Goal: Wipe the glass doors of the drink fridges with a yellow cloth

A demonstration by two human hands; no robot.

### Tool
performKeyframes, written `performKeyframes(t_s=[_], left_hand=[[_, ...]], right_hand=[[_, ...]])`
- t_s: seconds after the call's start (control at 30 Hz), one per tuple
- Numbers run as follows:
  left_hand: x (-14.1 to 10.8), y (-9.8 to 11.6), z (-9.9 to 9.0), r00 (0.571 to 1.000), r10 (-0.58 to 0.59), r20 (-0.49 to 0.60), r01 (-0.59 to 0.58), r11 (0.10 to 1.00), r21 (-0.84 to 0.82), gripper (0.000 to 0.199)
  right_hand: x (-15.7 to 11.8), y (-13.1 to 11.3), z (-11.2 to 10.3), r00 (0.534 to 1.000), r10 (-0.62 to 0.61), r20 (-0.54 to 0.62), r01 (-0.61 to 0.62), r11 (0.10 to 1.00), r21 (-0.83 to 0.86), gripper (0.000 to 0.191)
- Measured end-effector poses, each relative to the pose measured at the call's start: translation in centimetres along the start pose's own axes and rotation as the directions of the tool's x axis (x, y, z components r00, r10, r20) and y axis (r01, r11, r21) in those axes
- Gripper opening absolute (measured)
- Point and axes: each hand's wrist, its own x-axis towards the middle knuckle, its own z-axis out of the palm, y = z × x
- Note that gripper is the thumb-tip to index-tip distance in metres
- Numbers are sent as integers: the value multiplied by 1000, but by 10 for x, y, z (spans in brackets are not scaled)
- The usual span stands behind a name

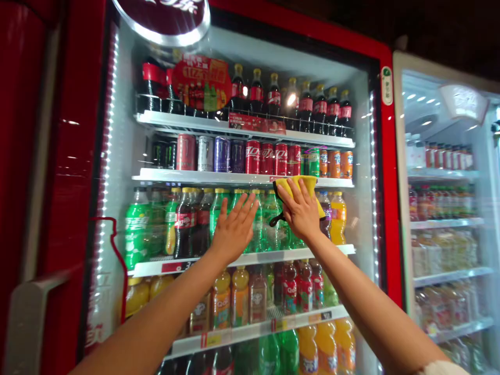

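two hands (301, 214), one yellow cloth (311, 184), three orange cans (334, 164), four shelves (195, 176) in the red cooler (390, 208)

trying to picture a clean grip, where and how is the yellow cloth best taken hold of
Probably by the black loop, pinched between thumb and finger, coming from the left. It juts out at the lower left of the yellow cloth, clear of the right hand, which covers the cloth's middle; the left hand is on that side.

The round sign (164, 20) at upper left is cut off by the top edge. The right hand (302, 212) hides part of the yellow cloth (311, 184) right of centre. Bottles (307, 349) along the bottom edge are cut off too.
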Motion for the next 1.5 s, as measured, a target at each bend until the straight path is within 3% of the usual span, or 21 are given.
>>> performKeyframes(t_s=[0.13, 0.27, 0.37, 0.47, 0.57, 0.67, 0.73, 0.83, 0.9, 1.0, 1.1, 1.2, 1.27, 1.33, 1.4, 1.5], left_hand=[[3, 14, 6, 1000, 14, 1, -14, 1000, 14, 71], [2, 23, 8, 1000, 15, 14, -15, 999, 29, 66], [7, 30, 8, 999, 12, 31, -13, 999, 34, 67], [18, 40, 11, 1000, 6, 24, -7, 999, 36, 69], [30, 50, 15, 1000, 5, 9, -5, 999, 32, 71], [37, 57, 20, 1000, 2, 3, -2, 1000, 23, 69], [38, 61, 22, 1000, -2, 4, 2, 1000, 16, 68], [34, 65, 23, 1000, -11, 21, 11, 1000, -5, 70], [30, 67, 22, 999, -22, 37, 23, 999, -23, 73], [30, 73, 22, 998, -34, 50, 36, 998, -57, 78], [37, 81, 26, 999, -20, 43, 24, 996, -90, 81], [49, 90, 32, 1000, -4, 10, 5, 996, -92, 81], [56, 96, 36, 1000, 3, -13, -4, 997, -83, 80], [60, 100, 39, 999, 7, -33, -9, 997, -78, 79], [62, 103, 42, 999, 6, -44, -10, 997, -80, 78], [64, 108, 43, 1000, 11, -23, -13, 996, -86, 79]], right_hand=[[-19, 34, 2, 985, 173, -28, -173, 984, -27, 80], [-58, 27, 8, 943, 326, -62, -329, 944, -34, 84], [-67, 8, 8, 975, 217, -54, -216, 976, 19, 88], [-48, 3, 5, 998, 63, -26, -62, 997, 42, 88], [-16, 22, 1, 1000, 6, -19, -5, 1000, 30, 84], [-1, 56, 0, 998, 41, -38, -40, 999, 22, 81], [-10, 75, 1, 994, 97, -50, -96, 995, 20, 80], [-47, 86, 3, 976, 215, -33, -215, 977, 4, 79], [-74, 80, 4, 966, 258, -4, -258, 966, -14, 79], [-89, 61, 1, 985, 161, 67, -160, 987, -19, 77], [-67, 56, -4, 993, 23, 112, -24, 1000, 10, 73], [-32, 77, -6, 997, 4, 73, -6, 1000, 26, 69], [-21, 98, -5, 997, 58, 42, -59, 998, 21, 66], [-27, 115, -3, 988, 152, 26, -152, 988, 1, 67], [-47, 122, 1, 964, 266, 17, -266, 964, -27, 72], [-83, 111, 4, 931, 366, 13, -365, 930, -37, 78]])
